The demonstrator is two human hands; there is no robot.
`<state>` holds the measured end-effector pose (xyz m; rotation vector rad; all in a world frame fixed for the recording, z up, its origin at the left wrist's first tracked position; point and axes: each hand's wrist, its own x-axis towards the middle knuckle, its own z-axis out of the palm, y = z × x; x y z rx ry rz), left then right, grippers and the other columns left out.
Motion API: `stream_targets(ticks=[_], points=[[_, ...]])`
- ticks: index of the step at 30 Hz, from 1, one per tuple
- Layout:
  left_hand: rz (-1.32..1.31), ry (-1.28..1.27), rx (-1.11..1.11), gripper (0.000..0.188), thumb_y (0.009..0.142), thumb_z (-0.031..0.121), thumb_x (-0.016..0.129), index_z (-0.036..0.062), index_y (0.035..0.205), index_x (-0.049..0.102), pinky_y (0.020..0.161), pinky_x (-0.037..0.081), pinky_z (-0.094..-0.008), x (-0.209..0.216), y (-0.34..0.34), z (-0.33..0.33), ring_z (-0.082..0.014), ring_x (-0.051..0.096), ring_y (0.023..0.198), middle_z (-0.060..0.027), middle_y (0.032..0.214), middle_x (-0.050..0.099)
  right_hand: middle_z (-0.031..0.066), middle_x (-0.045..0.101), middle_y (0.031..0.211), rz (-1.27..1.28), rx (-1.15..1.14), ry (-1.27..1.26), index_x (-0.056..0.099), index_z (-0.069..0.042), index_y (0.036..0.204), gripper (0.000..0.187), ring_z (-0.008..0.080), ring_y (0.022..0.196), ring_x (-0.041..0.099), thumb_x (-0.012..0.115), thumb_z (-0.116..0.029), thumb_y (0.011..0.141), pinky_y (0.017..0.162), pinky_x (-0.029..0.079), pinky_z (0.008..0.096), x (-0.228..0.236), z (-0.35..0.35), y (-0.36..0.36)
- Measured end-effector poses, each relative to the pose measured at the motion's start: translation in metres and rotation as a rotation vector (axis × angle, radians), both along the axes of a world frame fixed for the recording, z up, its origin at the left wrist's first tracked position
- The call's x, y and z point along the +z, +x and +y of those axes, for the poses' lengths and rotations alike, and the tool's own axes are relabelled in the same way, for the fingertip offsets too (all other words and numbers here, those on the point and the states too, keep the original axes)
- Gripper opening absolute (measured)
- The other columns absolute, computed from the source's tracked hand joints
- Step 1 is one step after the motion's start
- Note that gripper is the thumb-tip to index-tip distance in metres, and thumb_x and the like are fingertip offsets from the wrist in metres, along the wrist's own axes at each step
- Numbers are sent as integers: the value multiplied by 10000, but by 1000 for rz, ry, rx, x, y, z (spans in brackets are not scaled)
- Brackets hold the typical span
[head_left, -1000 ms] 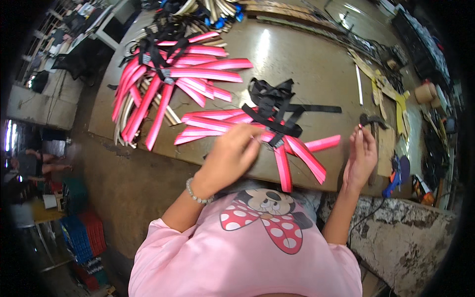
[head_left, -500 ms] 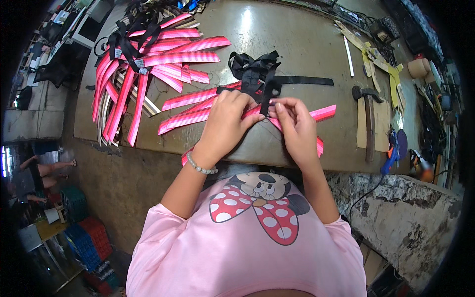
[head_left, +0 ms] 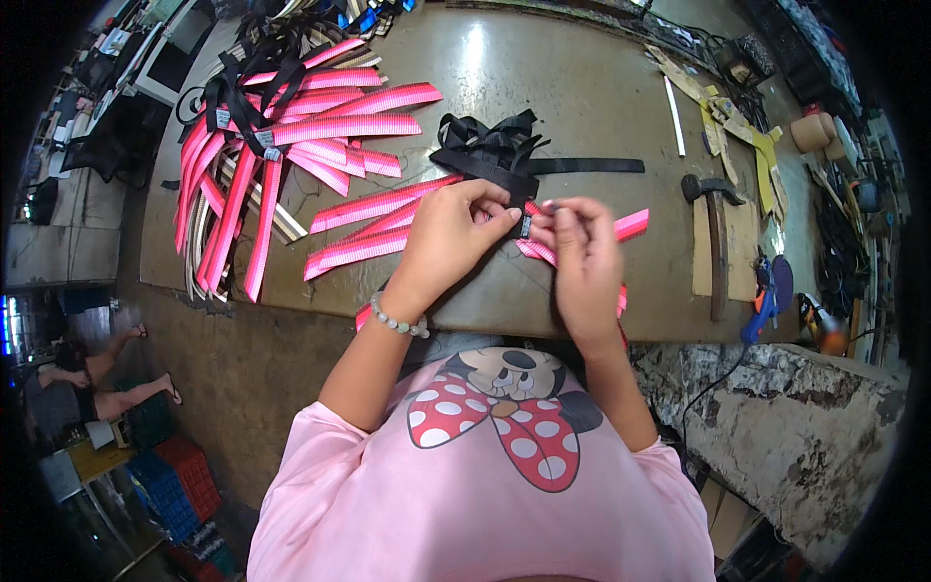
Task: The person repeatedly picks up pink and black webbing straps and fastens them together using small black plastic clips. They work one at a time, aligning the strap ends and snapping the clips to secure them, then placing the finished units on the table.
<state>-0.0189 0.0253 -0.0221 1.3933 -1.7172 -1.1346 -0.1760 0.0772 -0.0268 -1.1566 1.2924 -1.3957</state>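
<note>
Brown worktable (head_left: 582,92) with a glossy top, in a cluttered workroom; bright glare near its far side.

Left hand (head_left: 451,233): thumb and forefinger drawn together at the black webbing (head_left: 490,145), pinching it beside a small printed label (head_left: 526,225). Beaded bracelet (head_left: 400,320) on this wrist. Right hand (head_left: 587,267): fingers curled in close to thumb, fingertips just beside the label; motion blur. Cannot tell whether anything is held there.

Work piece: a bundle of pink striped straps (head_left: 373,199) joined with the black webbing, lying near the front edge of the table, at and under both hands. Pink ends fan out to the left; another shows right of the right hand. Webbing is heaped beyond the hands, one tail running flat to the right.

Farther left: larger pile of pink straps (head_left: 354,126) with black bands and pale strips (head_left: 287,223) among it. Right: hammer (head_left: 719,242), handle toward the front edge, on a cardboard piece (head_left: 742,257); blue glue gun (head_left: 765,306) near it; white stick (head_left: 676,116) and yellow scraps (head_left: 766,170) beyond.

Outermost: brown tape roll (head_left: 813,133) at far right; another person (head_left: 97,378) and red crates (head_left: 189,475) at lower left, off the table.
</note>
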Motion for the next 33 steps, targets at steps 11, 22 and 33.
stream_targets(ticks=[11, 22, 33], points=[[-34, -17, 13, 263, 902, 226, 699, -36, 921, 690, 596, 456, -257, 3, 11, 3, -79, 572, 650, -62, 712, 660, 181, 630, 973, 573, -62, -171, 605, 24, 996, 105, 350, 888, 619, 603, -43, 915, 779, 498, 406, -10, -4, 10], [-24, -56, 34, 244, 926, 223, 673, -21, 918, 677, 567, 430, -262, -1, 10, 6, -87, 539, 615, -57, 682, 626, 145, 621, 955, 808, -60, -235, 624, -32, 1001, 108, 347, 876, 596, 600, -103, 924, 773, 480, 438, -4, -7, 17], [-13, -146, 67, 218, 934, 195, 659, -22, 919, 657, 539, 410, -271, -10, 10, 7, -85, 504, 582, -54, 657, 600, 143, 620, 952, 789, -16, -146, 624, -48, 1000, 106, 352, 858, 597, 585, -123, 936, 757, 478, 451, 2, -11, 13]])
